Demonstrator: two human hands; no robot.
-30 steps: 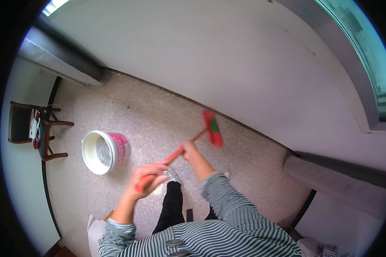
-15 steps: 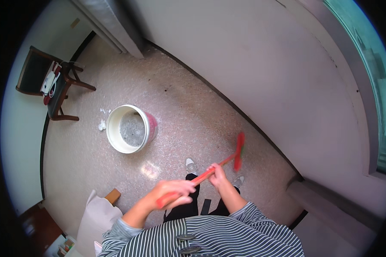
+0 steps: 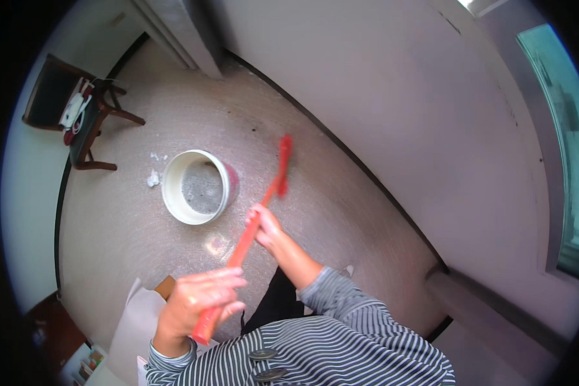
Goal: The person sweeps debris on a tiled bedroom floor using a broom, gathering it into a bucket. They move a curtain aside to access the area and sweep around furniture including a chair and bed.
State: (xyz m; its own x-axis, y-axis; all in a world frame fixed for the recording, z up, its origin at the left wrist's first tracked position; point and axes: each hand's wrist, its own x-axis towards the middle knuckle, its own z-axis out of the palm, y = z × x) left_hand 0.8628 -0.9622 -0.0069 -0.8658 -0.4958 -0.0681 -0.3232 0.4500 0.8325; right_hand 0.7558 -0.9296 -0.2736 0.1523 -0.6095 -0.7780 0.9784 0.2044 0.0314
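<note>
Motion blur softens the crosswise red head (image 3: 284,166) of the long-handled tool (image 3: 243,248), so its working face cannot be made out, nor whether it touches the floor (image 3: 347,219). The left shoe is hidden; a pale bit of the right one (image 3: 347,271) shows past the striped sleeve (image 3: 354,297). The window (image 3: 563,135) is cut off at the right, and the far side of the white bucket (image 3: 175,193), pink outside, is turned away. The head is over open floor between the bucket and the wall's dark skirting (image 3: 367,170), apart from both; more bare floor lies toward the right. White scraps (image 3: 153,179) sit left of the bucket, well short of the chair (image 3: 93,132). The right hand (image 3: 267,228) is clamped round the middle of the handle, while the left hand (image 3: 196,299) wraps loosely near its butt end, fingers over the top and thumb beneath.
</note>
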